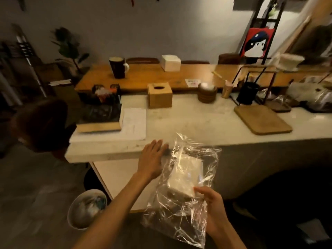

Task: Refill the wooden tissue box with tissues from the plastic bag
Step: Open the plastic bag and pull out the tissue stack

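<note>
The white counter has the wooden tissue box at its back edge, far from the hands. The clear plastic bag hangs before the near edge, with tissues stacked inside. The right hand grips the bag. The left hand is flat and holds nothing, beside the bag's top. I think the next job is to open the bag and pull the tissues out.
</note>
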### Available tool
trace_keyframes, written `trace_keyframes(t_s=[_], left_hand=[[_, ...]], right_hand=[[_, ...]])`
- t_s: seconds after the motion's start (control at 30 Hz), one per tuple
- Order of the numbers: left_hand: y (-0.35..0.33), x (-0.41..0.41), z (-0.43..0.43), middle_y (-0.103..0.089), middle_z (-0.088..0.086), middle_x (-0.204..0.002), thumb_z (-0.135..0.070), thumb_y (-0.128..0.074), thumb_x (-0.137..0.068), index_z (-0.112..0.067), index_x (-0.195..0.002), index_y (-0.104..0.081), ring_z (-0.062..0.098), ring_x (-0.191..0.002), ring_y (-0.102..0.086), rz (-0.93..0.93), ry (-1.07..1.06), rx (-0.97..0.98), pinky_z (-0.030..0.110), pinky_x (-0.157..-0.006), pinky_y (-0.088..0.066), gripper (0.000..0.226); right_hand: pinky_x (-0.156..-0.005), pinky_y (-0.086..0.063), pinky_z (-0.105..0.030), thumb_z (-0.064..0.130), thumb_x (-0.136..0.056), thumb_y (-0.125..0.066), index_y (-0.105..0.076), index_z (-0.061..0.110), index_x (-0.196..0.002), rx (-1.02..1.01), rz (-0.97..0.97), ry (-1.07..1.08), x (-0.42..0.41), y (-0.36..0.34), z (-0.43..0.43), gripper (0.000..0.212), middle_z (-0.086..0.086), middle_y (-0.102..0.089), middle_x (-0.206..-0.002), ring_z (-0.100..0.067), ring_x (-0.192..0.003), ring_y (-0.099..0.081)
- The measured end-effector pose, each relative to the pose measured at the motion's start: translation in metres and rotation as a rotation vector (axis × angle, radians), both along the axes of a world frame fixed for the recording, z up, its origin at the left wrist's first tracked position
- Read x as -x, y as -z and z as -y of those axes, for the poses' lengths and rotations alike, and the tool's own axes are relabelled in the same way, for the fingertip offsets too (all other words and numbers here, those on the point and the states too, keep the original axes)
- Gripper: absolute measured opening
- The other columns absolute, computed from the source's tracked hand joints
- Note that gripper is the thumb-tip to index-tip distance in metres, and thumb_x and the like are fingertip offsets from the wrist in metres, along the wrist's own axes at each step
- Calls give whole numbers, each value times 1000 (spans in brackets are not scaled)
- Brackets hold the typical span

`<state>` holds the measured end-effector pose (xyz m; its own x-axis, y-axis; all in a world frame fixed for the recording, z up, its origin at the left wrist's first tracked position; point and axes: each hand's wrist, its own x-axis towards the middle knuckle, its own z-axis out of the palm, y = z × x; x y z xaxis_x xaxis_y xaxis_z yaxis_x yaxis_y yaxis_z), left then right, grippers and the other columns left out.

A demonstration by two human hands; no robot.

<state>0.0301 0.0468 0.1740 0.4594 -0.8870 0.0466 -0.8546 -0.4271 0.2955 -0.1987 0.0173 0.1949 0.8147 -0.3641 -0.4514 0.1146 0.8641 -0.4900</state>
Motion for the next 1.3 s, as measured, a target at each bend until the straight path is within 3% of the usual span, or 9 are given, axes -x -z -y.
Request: trace_keyframes(t_s=[0.17, 0.37, 0.47, 0.67, 0.83, 0.97, 1.03, 1.1, 1.3], left_hand=[[-149, 12, -41, -68, -9, -117, -43, -40, -101, -37, -118, -61, 7, -100, -68, -1362, -175, 226, 26, -71, -56, 28], [-269, -13, -59, -67, 13, -125, -45, -47, -97, -21, -131, -56, 35, -116, -62, -1594, -142, 397, 58, -94, -51, 42], [-297, -33, -55, -57, 11, -126, -47, -50, -96, -16, -132, -58, 38, -118, -53, -1608, -126, 434, 55, -92, -53, 47], [-320, -53, -25, -65, 21, -115, -26, -64, -91, -9, -116, -66, 26, -89, -67, -1258, -61, 391, 38, -73, -60, 30], [-348, -78, 34, -68, 8, -102, -13, -53, -97, -12, -106, -64, 14, -82, -67, -874, -21, 437, 22, -57, -53, 14], [-325, -100, 87, -66, -4, -103, -20, -50, -97, -23, -104, -61, 11, -90, -63, -360, 125, 211, 27, -74, -54, 13], [-296, -113, 110, -66, -6, -107, -23, -53, -94, -28, -102, -58, 14, -94, -62, -54, 164, 61, 35, -77, -54, 11], [-268, -124, 128, -65, -3, -105, -19, -54, -92, -27, -101, -55, 20, -94, -61, 77, 179, -50, 40, -75, -54, 13], [-221, -153, 158, -65, 2, -101, -9, -50, -90, -24, -105, -54, 26, -89, -62, 155, 193, -102, 43, -71, -51, 22]], right_hand=[[-104, -40, -56, 9, -67, -65, -59, -10, -123, 15, -3, -33, -28, -132, 11, 59, -33, -57, -122, -46, -105, -60], [-112, -22, -64, 3, -73, -68, -51, 10, -137, 147, 9, 11, -67, -244, 24, 66, -31, -51, -135, -51, -125, -45], [-92, -51, -54, 3, -84, -57, -61, 0, -125, 134, 68, 17, -75, -272, 30, 41, -30, -64, -116, -41, -99, -65], [-61, -59, -38, 5, -84, -51, -58, -2, -126, 97, 69, 134, -86, -279, 59, 43, -24, -67, -91, -33, -71, -69], [-104, -43, -46, 4, -87, -63, -37, 12, -146, 151, -76, 51, -118, -246, 107, 65, -25, -48, -141, -39, -125, -52], [-109, -38, -51, 1, -96, -45, -40, -5, -136, 289, -501, 49, -113, -200, 154, 41, -35, -48, -133, -47, -124, -48], [-104, -41, -52, -1, -94, -43, -40, 4, -139, 490, -712, 108, -111, -178, 182, 45, -23, -55, -122, -37, -112, -54], [-106, -39, -47, 1, -94, -44, -33, 11, -147, 813, -799, 135, -119, -168, 207, 55, -15, -44, -145, -32, -129, -45], [-114, -27, -37, 34, -93, -59, -45, 21, -142, 1926, -522, -113, -196, -193, 276, 53, 1, -45, -148, -20, -142, -32]])
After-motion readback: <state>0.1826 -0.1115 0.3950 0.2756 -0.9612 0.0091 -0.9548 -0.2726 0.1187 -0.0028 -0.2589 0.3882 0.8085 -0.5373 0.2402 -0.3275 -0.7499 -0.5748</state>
